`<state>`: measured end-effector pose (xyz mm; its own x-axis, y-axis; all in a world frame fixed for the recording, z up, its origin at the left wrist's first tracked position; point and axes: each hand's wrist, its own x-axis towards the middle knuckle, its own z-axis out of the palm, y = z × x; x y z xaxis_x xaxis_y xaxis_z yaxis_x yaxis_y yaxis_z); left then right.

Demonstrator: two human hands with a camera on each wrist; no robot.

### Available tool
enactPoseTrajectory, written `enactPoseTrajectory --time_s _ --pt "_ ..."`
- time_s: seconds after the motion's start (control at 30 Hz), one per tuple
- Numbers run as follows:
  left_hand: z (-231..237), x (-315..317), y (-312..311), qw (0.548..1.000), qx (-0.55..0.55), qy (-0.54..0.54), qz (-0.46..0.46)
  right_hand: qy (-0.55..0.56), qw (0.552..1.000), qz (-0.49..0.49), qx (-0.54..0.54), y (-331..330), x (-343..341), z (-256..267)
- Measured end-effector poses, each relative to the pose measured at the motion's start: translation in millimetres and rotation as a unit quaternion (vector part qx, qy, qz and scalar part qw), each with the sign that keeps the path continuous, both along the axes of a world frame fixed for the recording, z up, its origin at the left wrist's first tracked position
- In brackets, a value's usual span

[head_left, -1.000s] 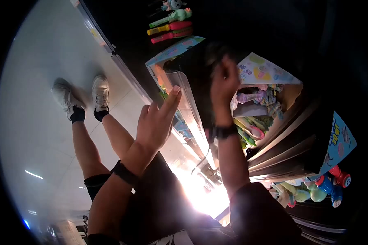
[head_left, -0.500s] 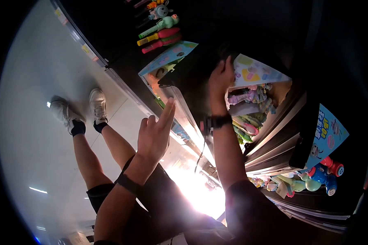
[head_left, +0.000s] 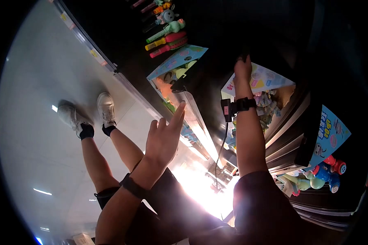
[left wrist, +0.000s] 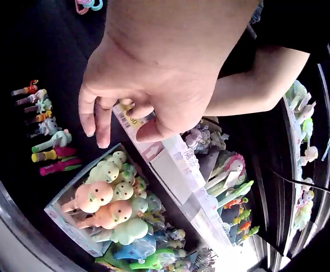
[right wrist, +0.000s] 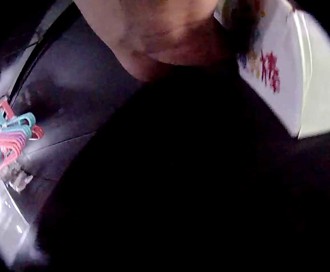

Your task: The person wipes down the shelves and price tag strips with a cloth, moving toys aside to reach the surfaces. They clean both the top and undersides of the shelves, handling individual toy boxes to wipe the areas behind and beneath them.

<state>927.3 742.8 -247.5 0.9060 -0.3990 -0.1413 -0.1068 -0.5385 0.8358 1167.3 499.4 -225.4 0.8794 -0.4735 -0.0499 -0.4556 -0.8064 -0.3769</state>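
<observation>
My left hand (head_left: 163, 139) hovers by the near toy box, its index finger stretched toward the box's clear front edge (head_left: 192, 118). In the left wrist view that hand (left wrist: 153, 79) hangs with loose fingers above a display box (left wrist: 80, 249) of orange and pale green figure toys (left wrist: 105, 198). My right hand (head_left: 243, 69) reaches past the white printed panel of a second box (head_left: 265, 77) into the dark. A large black shape (right wrist: 153, 181) fills the right wrist view below the hand, hiding its fingers; I cannot tell what they hold.
Several toy wands (head_left: 167, 38) lie in a row on the dark shelf. Another blue printed box (head_left: 329, 130) stands at the right, with toys (head_left: 319, 181) below it. Pastel hangers (right wrist: 6, 139) show in the right wrist view. A cable (head_left: 216, 159) hangs from the right wrist.
My right hand has shifted right and slightly farther over the second box's printed panel. My left hand keeps its pointing pose, and the whole view has shifted slightly.
</observation>
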Motion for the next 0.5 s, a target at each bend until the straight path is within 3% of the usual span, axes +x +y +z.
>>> enactPoseTrajectory --time_s 0.13,0.2,0.23,0.3,0.4,0.5 --pt "6.2 2.8 0.3 0.998 0.011 0.037 -0.052 -0.062 0.995 -0.058 0.042 19.2 32.1 -14.0" --pt "4.1 3.4 -1.4 0.998 0.009 0.041 -0.051 -0.028 0.982 0.067 -0.172 19.2 36.3 -18.8" --pt "3.7 2.4 -2.0 0.998 0.007 0.043 -0.047 -0.023 0.983 0.062 -0.172 16.5 30.2 -19.3" --pt "2.3 2.0 -2.4 0.998 0.01 0.042 -0.05 -0.061 0.942 0.262 -0.203 12.0 21.6 -19.7" --pt "2.6 2.1 -2.9 0.998 0.004 0.043 -0.049 0.01 0.934 0.282 -0.219 26.5 -27.5 -2.3" --pt "4.4 4.7 -4.2 0.998 0.0 0.049 -0.041 -0.002 0.932 0.303 -0.196 38.7 -123.3 9.3"
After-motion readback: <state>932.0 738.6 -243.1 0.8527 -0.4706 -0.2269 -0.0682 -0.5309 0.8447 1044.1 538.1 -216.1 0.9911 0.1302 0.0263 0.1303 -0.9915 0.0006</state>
